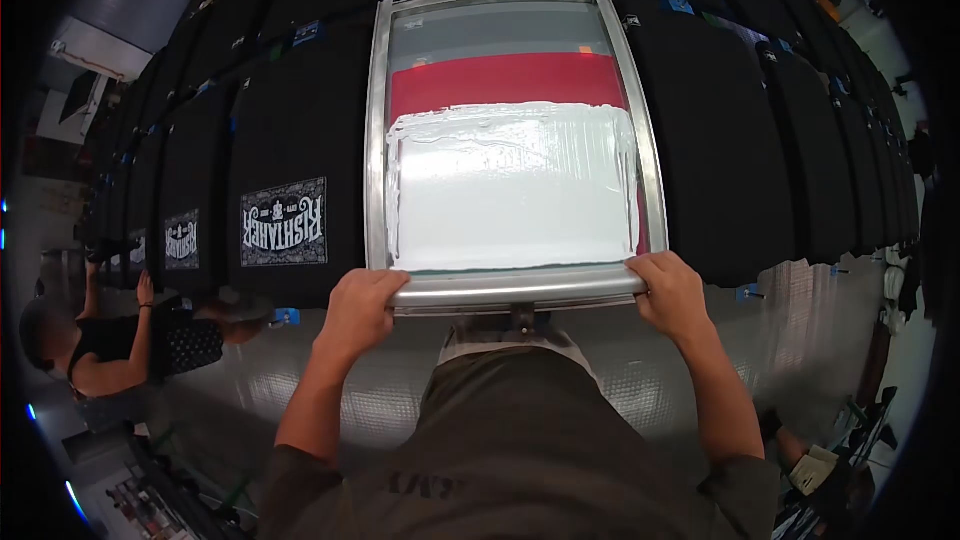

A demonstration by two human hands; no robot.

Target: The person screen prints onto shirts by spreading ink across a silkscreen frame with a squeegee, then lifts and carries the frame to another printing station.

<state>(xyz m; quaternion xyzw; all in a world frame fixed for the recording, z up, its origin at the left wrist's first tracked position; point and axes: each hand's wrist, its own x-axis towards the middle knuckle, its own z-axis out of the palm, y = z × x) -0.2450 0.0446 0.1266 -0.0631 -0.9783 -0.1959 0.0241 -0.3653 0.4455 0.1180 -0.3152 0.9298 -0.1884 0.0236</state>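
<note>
A metal-framed printing screen (516, 296) lies in front of me over the row of black shirts. White ink (510, 190) covers much of its mesh, with a red band (505, 83) beyond it. My left hand (365, 305) grips the near left corner of the frame, thumb on top. At the near right corner my right hand (670, 290) has the frame in the same hold. The fingers of both hands are partly hidden under the edge.
Black shirts (710, 150) on boards stand in rows on both sides. A white printed design (284, 223) marks the nearest left shirt. At far left another person (120, 345) reaches toward the shirts. Floor (790, 340) shows behind the boards.
</note>
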